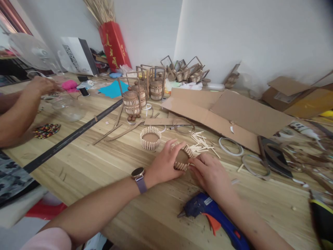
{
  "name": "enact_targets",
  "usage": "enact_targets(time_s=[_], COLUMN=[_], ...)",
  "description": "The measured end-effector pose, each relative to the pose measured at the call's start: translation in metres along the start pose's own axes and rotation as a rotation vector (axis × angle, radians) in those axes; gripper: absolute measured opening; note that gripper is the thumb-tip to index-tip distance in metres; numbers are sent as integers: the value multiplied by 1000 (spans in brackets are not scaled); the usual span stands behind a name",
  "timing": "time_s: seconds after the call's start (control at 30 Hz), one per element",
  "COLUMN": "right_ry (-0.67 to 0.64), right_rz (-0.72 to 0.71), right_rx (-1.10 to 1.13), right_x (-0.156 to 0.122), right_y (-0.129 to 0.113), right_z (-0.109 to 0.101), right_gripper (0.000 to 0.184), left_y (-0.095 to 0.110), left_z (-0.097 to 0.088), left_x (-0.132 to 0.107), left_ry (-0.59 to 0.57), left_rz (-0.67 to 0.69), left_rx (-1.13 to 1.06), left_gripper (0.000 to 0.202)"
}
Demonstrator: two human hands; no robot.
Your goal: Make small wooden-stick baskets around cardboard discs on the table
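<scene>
Round pale-stick cup w/ brown base [182, 158] mid-scene, L hand [166, 159] clamped on it; R hand [212, 173] at its right edge, can't tell if pinching. Blue-and-orange plastic glue gun [220, 218] near right; similar cup [151, 139] left, bit farther.

Left hand [165, 161] partly covering a stick-edged ring [189, 151], blue glue gun [217, 212] running off the bottom edge, its white label [208, 201] showing too small to read, yellow-and-black tool [322, 217] extending past the right edge, co-worker's arm [23, 113] being cut off at left
</scene>
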State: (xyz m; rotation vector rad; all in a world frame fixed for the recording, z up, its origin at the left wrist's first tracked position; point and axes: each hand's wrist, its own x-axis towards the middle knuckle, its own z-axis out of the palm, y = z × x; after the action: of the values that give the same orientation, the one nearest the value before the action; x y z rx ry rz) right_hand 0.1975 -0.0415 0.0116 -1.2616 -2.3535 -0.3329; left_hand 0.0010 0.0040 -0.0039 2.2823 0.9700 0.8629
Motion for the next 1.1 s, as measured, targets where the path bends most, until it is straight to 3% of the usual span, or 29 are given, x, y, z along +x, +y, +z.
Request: enact_targets(time_s=[0.13, 0.27, 0.43, 0.57, 0.6, 0.73, 0.87, 0.93, 1.1], right_ry=[-1, -57, -468, -677, -682, -620, -644, -637, -394], right_rz=[-10, 104, 317, 394, 411, 454, 470, 522, 708], right_rx=[10, 74, 217, 310, 324, 395, 475, 527, 794], right_x=[1, 1, -17, -44, -50, -61, -59, -55, -52], right_y=[0, 2, 0, -10, -12, -15, -10, -7, 11], right_z=[-6, -30, -72, -77, -74, -63, -62, -65, -64], right_gripper=[25, 28, 35, 11, 6, 11, 2, 6, 16], left_y=[0, 0, 2, 5, 5, 7, 7, 7, 7], left_z=[0, -3, -6, -4, -3, -2, -2, -3, -3], left_x=[0, -1, -1, -1, -1, -1, -1, -1, 0], left_ry=[-6, -4, -17, 11, 21, 40, 40, 41, 49], left_rz=[-18, -29, -77, -110, -115, -125, -129, -133, -117], left_rx=[10, 17, -12, 0, 9, 60, 94, 91, 75], left_gripper=[94, 91, 97, 105, 106, 101, 97, 96, 95])
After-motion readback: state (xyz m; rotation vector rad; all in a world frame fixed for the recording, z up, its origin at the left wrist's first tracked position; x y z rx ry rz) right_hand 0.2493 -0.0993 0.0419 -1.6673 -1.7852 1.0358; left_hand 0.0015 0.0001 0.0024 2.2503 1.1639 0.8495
